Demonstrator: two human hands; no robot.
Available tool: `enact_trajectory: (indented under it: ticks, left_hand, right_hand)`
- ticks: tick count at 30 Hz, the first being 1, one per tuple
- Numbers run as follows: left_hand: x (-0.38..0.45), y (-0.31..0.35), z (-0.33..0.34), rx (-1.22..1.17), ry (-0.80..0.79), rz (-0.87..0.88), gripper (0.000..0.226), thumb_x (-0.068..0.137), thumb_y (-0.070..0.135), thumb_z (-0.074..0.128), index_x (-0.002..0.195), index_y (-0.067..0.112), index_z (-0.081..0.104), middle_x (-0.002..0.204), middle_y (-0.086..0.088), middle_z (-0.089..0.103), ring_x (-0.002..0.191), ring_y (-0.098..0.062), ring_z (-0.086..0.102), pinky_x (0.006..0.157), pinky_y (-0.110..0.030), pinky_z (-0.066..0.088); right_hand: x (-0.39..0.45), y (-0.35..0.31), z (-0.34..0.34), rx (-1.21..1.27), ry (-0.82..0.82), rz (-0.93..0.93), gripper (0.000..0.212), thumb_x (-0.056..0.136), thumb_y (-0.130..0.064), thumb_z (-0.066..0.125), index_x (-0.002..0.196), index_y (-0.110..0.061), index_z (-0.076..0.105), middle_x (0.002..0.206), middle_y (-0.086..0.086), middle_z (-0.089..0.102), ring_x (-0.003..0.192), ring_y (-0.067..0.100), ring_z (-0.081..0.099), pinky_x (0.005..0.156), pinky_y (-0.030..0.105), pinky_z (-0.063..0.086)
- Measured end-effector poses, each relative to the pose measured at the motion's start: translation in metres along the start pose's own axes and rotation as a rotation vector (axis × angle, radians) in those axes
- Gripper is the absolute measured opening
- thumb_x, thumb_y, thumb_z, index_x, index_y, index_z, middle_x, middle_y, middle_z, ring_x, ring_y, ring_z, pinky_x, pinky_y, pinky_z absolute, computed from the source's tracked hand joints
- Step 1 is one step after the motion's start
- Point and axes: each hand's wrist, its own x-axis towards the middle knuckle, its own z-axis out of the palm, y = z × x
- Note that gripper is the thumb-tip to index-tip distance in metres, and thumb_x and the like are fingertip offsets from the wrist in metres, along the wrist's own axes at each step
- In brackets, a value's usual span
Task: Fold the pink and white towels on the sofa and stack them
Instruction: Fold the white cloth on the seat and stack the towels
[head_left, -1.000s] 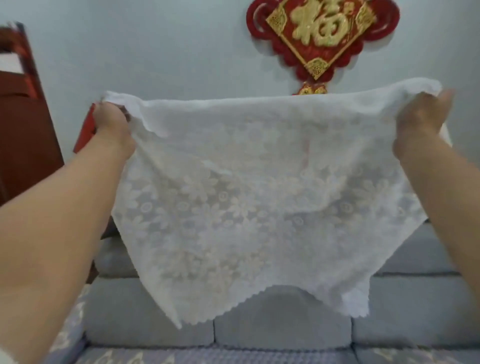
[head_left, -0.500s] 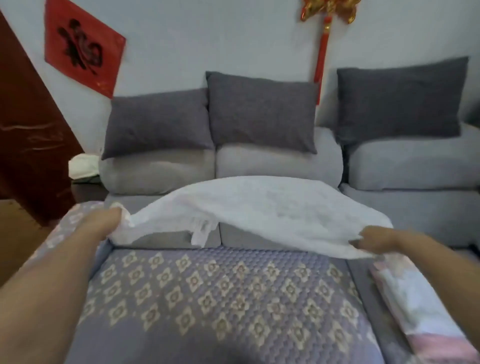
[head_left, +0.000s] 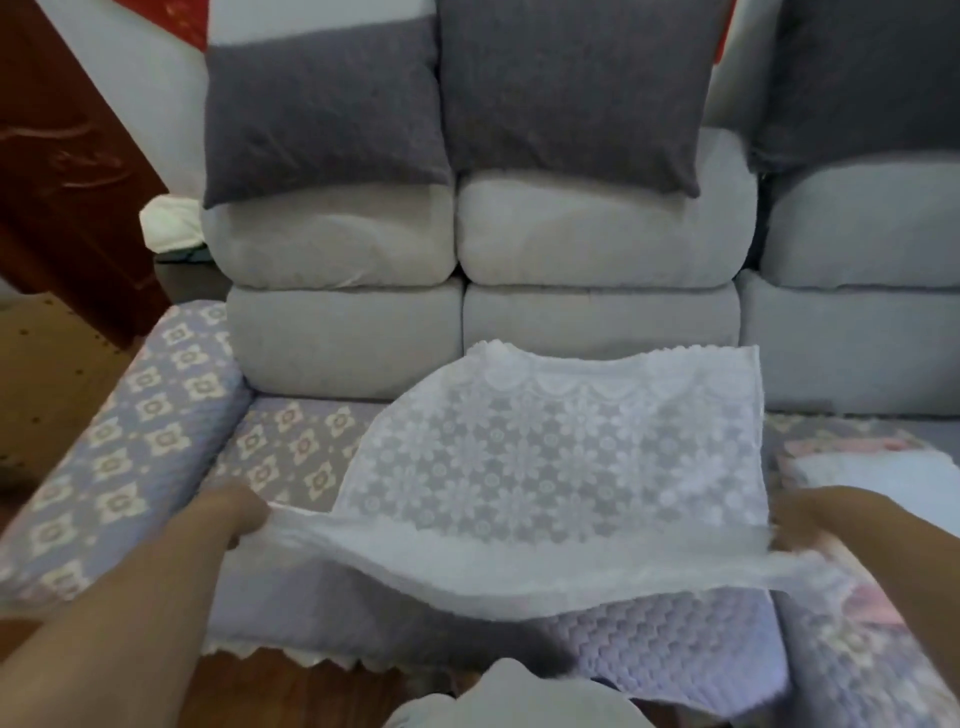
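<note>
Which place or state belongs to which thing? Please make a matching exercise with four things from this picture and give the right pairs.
Things:
1. white towel
2. left hand
3. dark grey cushions
4. pink and white towel

Places or states:
A. propped on the sofa back
B. lying at the right on the seat
C. spread over the seat, near edge lifted
D. gripping a near corner

Pairs: 1-C, 2-D, 3-A, 4-B

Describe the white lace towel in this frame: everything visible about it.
The white lace towel is thin, see-through fabric with a daisy pattern and scalloped far edge. Its far part lies flat on the purple quilted sofa seat cover; its near edge is lifted, stretched between the left hand and right hand, each gripping a corner.
</note>
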Motion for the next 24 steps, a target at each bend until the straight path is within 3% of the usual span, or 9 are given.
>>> enact_trajectory:
  ticks: [4, 7, 9, 11, 13, 15, 19, 21, 24]
  left_hand:
    - [0.018, -0.009, 0.037, 0.242, -0.146, 0.074, 0.044, 0.108, 0.019, 0.033, 0.145, -0.004, 0.038, 0.142, -0.019, 0.051, 0.12, -0.029, 0.059, 0.087, -0.032, 0.053]
    - [0.048, -0.026, 0.069, 0.291, -0.212, 0.152, 0.051, 0.107, 0.035, 0.027, 0.148, 0.008, 0.04, 0.158, -0.017, 0.034, 0.143, -0.033, 0.034, 0.119, -0.043, 0.029]
    - [0.06, -0.027, 0.077, 0.184, -0.131, 0.231, 0.043, 0.106, 0.04, 0.032, 0.127, 0.016, 0.06, 0.148, -0.016, 0.047, 0.139, -0.033, 0.038, 0.113, -0.046, 0.035]
    - [0.061, -0.017, 0.076, -0.026, 0.046, 0.375, 0.04, 0.102, 0.044, 0.041, 0.086, 0.015, 0.065, 0.105, -0.011, 0.067, 0.1, -0.027, 0.062, 0.085, -0.042, 0.05]
    - [0.054, -0.001, 0.069, -0.256, 0.13, 0.493, 0.052, 0.098, 0.053, 0.042, 0.077, 0.01, 0.061, 0.076, -0.007, 0.063, 0.069, -0.021, 0.06, 0.063, -0.038, 0.046]
    - [0.044, 0.019, 0.06, -0.287, 0.023, 0.665, 0.042, 0.101, 0.047, 0.046, 0.079, 0.013, 0.058, 0.074, -0.001, 0.06, 0.067, -0.014, 0.057, 0.061, -0.03, 0.042]
    - [0.043, 0.055, 0.051, -0.266, -0.176, 0.951, 0.03, 0.098, 0.045, 0.055, 0.077, 0.025, 0.052, 0.077, 0.006, 0.06, 0.071, -0.006, 0.055, 0.062, -0.018, 0.037]
    - [0.064, 0.064, 0.046, -0.36, -0.31, 0.977, 0.013, 0.092, 0.046, 0.062, 0.088, 0.034, 0.062, 0.09, 0.014, 0.065, 0.084, -0.002, 0.06, 0.074, -0.018, 0.046]
    - [0.123, 0.068, 0.04, -0.426, -0.441, 0.945, 0.008, 0.088, 0.041, 0.07, 0.084, 0.04, 0.063, 0.089, 0.017, 0.065, 0.085, -0.002, 0.061, 0.078, -0.018, 0.05]
  right_hand:
    - [-0.052, -0.03, -0.022, 0.042, -0.02, 0.131, 0.052, 0.104, -0.021, 0.05, 0.151, -0.011, 0.033, 0.16, 0.01, 0.031, 0.145, 0.023, 0.035, 0.114, 0.031, 0.032]
    - [-0.057, -0.05, -0.015, 0.021, -0.021, 0.143, 0.05, 0.104, -0.018, 0.043, 0.152, -0.007, 0.034, 0.16, 0.009, 0.033, 0.144, 0.021, 0.036, 0.113, 0.029, 0.03]
    - [-0.044, -0.057, -0.006, 0.039, -0.005, 0.216, 0.061, 0.095, -0.03, 0.043, 0.152, -0.012, 0.035, 0.161, 0.012, 0.029, 0.144, 0.024, 0.035, 0.118, 0.032, 0.029]
    - [-0.044, -0.072, -0.006, 0.008, 0.104, 0.301, 0.058, 0.094, -0.036, 0.045, 0.15, -0.024, 0.038, 0.161, 0.006, 0.029, 0.144, 0.022, 0.034, 0.116, 0.038, 0.032]
    - [-0.039, -0.099, -0.02, -0.037, 0.177, 0.378, 0.057, 0.095, -0.038, 0.044, 0.151, -0.03, 0.037, 0.163, -0.001, 0.023, 0.147, 0.022, 0.025, 0.116, 0.043, 0.029]
    - [-0.036, -0.155, -0.041, 0.013, 0.22, 0.197, 0.057, 0.096, -0.032, 0.048, 0.152, -0.028, 0.037, 0.159, 0.002, 0.03, 0.145, 0.028, 0.029, 0.117, 0.044, 0.03]
    - [-0.073, -0.326, -0.092, 0.57, 0.05, -0.641, 0.084, 0.085, -0.038, 0.076, 0.154, -0.033, 0.029, 0.158, -0.016, 0.024, 0.149, 0.009, 0.012, 0.121, 0.031, 0.015]
    - [-0.087, -0.395, -0.108, 0.831, -0.017, -0.781, 0.064, 0.08, -0.034, 0.081, 0.135, -0.041, 0.049, 0.141, -0.027, 0.046, 0.134, -0.007, 0.038, 0.112, 0.024, 0.036]
    - [-0.059, -0.44, -0.111, 1.037, -0.007, -0.662, 0.025, 0.084, -0.031, 0.074, 0.107, -0.04, 0.066, 0.105, -0.018, 0.069, 0.097, -0.001, 0.064, 0.088, 0.029, 0.054]
